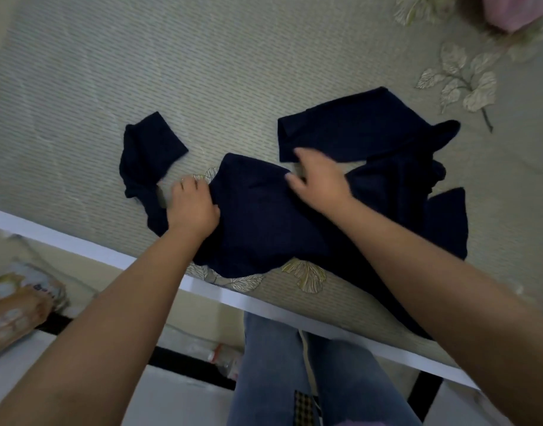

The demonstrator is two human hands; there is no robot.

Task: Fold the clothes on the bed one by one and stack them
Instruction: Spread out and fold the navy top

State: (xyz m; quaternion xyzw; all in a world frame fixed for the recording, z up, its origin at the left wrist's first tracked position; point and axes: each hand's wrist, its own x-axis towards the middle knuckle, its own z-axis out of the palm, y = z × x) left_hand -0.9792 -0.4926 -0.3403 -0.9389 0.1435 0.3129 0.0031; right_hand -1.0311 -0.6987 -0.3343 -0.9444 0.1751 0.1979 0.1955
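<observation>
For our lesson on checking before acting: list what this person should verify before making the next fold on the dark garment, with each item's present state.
1. Navy garment lies wholly on the bed: ok, though its near edge sits close to the white bed edge.
2. Garment spread flat: not ok; the right side is bunched.
3. Left sleeve laid out straight: not ok, it bends.
4. Left hand holds the fabric: ok, fingers curl on it.
5. Right hand grips: cannot tell, blurred.
6. Stack to add to: cannot tell, none visible.
</observation>
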